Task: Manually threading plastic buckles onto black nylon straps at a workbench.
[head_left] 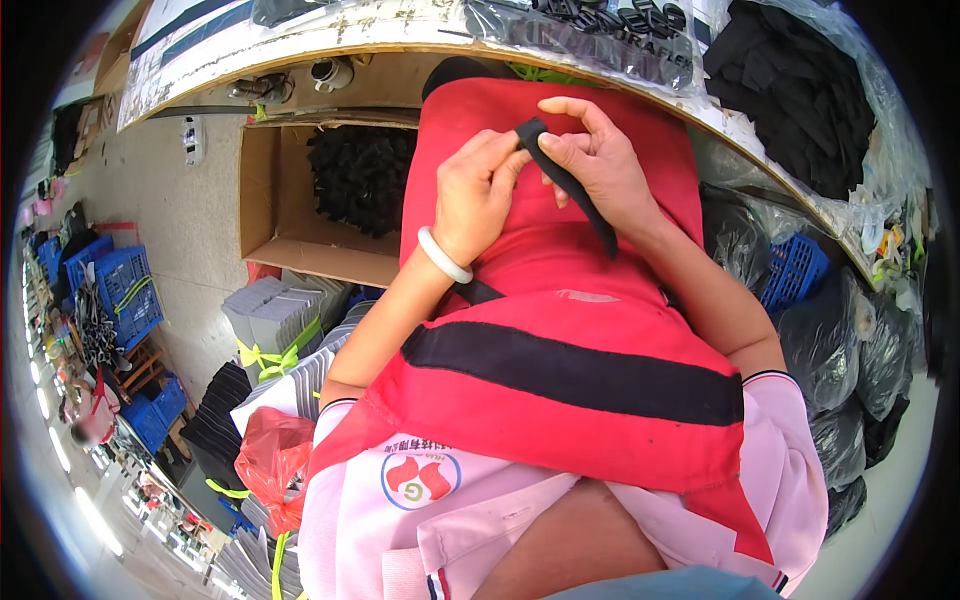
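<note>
Above my lap, covered by a red apron [570, 400], both hands meet at one end of a black fabric strap [578, 190]. My left hand [477, 190], with a pale bangle on its wrist, pinches the strap's upper end. My right hand [605, 165] holds the same strap between thumb and fingers, close beside the left fingertips. From there the strap's loose end hangs down toward the apron. Whether a buckle or other small part sits at the pinched end is hidden by my fingers.
An open cardboard box [290, 255] with many black pieces stands at left. Black plastic buckles [640, 18] in clear bags and a heap of black strips [785, 95] lie on the worktable [740, 140] ahead. Bundled grey fabric [275, 310] and a red bag [275, 460] are beside me.
</note>
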A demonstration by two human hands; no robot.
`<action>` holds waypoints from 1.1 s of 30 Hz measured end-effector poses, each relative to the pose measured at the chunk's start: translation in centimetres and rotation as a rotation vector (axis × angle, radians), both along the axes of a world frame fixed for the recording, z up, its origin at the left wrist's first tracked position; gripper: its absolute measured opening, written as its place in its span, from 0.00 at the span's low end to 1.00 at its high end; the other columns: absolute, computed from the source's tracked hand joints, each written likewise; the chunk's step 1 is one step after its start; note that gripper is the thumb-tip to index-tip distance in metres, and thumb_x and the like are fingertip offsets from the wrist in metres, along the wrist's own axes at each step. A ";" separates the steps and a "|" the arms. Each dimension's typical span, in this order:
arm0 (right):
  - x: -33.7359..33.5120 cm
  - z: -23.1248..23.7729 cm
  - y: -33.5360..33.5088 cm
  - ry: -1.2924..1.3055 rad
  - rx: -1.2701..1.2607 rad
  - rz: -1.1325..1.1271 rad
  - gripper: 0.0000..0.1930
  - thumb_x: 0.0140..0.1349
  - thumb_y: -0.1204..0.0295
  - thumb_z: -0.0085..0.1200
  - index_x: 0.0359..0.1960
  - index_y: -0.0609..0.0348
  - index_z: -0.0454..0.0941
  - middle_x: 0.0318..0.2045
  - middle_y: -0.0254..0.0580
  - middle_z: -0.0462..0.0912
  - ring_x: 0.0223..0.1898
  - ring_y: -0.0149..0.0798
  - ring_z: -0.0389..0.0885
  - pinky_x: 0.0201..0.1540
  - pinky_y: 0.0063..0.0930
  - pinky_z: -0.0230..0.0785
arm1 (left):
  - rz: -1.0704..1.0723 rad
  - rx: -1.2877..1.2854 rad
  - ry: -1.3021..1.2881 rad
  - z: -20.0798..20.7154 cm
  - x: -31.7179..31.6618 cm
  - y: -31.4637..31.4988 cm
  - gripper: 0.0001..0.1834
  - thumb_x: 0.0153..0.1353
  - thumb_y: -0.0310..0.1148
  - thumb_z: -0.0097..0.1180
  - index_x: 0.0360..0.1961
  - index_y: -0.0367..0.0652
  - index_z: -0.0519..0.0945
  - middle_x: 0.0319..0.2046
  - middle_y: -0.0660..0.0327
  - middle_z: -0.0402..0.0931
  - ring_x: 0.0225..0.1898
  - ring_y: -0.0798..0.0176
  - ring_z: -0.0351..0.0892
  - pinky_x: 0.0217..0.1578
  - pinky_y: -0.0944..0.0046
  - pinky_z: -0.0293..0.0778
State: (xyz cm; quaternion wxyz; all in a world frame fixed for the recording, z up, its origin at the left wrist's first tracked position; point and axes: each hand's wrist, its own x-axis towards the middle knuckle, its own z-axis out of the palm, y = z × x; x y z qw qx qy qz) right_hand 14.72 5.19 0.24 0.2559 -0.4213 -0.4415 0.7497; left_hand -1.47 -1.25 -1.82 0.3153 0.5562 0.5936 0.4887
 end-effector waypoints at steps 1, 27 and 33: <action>0.2 0.0 0.2 0.000 0.008 0.044 0.15 0.66 0.67 0.56 0.49 0.65 0.73 0.26 0.39 0.80 0.21 0.25 0.77 0.22 0.17 0.70 | 0.002 0.002 0.000 -0.1 -0.1 -0.1 0.10 0.57 0.21 0.59 0.40 0.38 0.82 0.23 0.56 0.73 0.23 0.57 0.74 0.25 0.62 0.70; 0.4 1.1 -0.8 -0.157 -0.003 0.056 0.07 0.64 0.72 0.57 0.32 0.63 0.77 0.24 0.35 0.78 0.19 0.24 0.76 0.21 0.18 0.71 | 0.057 -0.128 -0.495 -0.3 0.3 -0.9 0.09 0.61 0.23 0.60 0.42 0.32 0.83 0.35 0.58 0.81 0.32 0.68 0.81 0.35 0.72 0.77; 0.2 1.1 -0.6 0.049 0.021 -0.024 0.09 0.66 0.68 0.56 0.38 0.64 0.78 0.27 0.34 0.79 0.26 0.24 0.77 0.26 0.19 0.74 | -0.039 0.004 -0.360 0.3 -0.9 -0.9 0.11 0.56 0.18 0.61 0.41 0.36 0.85 0.39 0.60 0.79 0.38 0.69 0.78 0.37 0.72 0.74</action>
